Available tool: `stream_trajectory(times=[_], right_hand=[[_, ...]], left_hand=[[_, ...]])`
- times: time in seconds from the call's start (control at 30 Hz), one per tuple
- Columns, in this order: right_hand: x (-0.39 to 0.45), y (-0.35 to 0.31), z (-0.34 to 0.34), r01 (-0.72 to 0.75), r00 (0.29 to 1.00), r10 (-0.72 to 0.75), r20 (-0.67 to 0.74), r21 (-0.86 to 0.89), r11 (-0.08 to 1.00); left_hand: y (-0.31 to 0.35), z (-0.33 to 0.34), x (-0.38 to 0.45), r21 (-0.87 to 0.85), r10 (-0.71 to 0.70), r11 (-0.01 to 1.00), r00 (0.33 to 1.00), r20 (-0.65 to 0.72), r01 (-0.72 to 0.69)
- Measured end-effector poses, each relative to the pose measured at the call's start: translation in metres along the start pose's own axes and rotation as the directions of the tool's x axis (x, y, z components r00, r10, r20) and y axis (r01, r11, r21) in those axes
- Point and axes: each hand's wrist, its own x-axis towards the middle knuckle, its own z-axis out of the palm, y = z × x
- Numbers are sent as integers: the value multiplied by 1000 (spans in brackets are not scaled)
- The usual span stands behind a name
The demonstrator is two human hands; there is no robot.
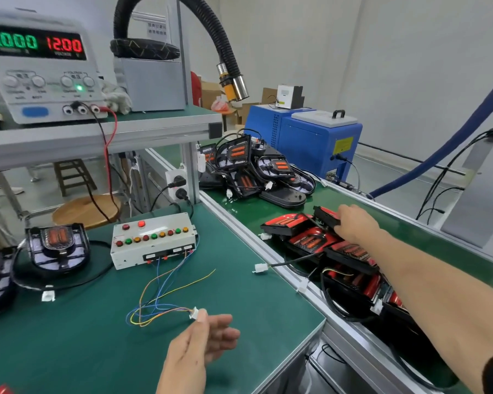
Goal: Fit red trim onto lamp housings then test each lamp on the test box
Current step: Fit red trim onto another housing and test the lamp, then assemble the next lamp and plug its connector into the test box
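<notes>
the right forearm covers part of the near row of lamps on the conveyor belt (pixel 268 206), and the lamps at the far left edge are cut off by the frame, as is a red shape in the near left corner that cannot be made out. labels on the power supply (pixel 40 69) are blurred, though its display shows 0.000 and 12.00.

the bench mat (pixel 83 336) is matte green; the belt beside it is a darker, glossier green, framed in ribbed aluminium. the test box (pixel 154 240) is a white metal box with red, green and amber round buttons, thin coloured wires (pixel 160 288) looping from its front. red-trimmed lamps (pixel 310 237) are shiny red on black; a lamp housing (pixel 57 245) without trim sits at left.

the left hand (pixel 199 345) pinches the white connector (pixel 194 312) at the wires' end between thumb and forefinger, other fingers loosely spread. the right hand (pixel 353 226) reaches over the belt, fingers curled onto the edge of a black lamp (pixel 326 215) at the far end of the red row.
</notes>
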Motion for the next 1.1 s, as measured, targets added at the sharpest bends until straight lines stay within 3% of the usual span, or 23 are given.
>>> stream_trajectory(times=[0.1, 0.17, 0.23, 0.33, 0.4, 0.47, 0.63, 0.7, 0.8, 0.93, 1.1], right_hand=[[-5, -8, -2, -23, 996, 25, -81, 30, 999], [-11, -27, -8, 28, 972, 7, -233, 151, 988], [-29, -63, -15, 172, 914, -25, -404, 333, 927], [-87, -140, -20, 448, 841, -130, -525, 540, 712], [-140, -191, -12, 541, 835, -246, -493, 648, 536], [-192, -236, 2, 545, 827, -398, -398, 744, 387], [-269, -321, 51, 463, 711, -669, -219, 861, 210], [-283, -341, 71, 344, 713, -690, -123, 919, 192], [-290, -357, 97, 226, 763, -647, -6, 939, 258], [-293, -363, 113, 227, 815, -579, 14, 911, 343], [-290, -365, 119, 336, 810, -581, -77, 873, 353]], left_hand=[[4, -10, -5, 11, 24, 1000, 1000, -20, -24], [5, -21, -8, 24, 40, 999, 998, -43, -39], [9, -35, -13, 30, 64, 998, 996, -64, -62], [18, -62, -20, 90, 140, 987, 987, -80, -133], [25, -82, -23, 135, 160, 981, 979, -127, -143], [32, -105, -25, 177, 175, 974, 963, -205, -140], [46, -166, -22, 289, 178, 956, 897, -404, -60], [51, -192, -13, 340, 173, 940, 873, -457, -8], [56, -232, 16, 374, 123, 921, 832, -540, 106], [62, -269, 73, 347, 2, 901, 796, -606, 261], [67, -278, 147, 77, -188, 950, 748, -636, 304]])
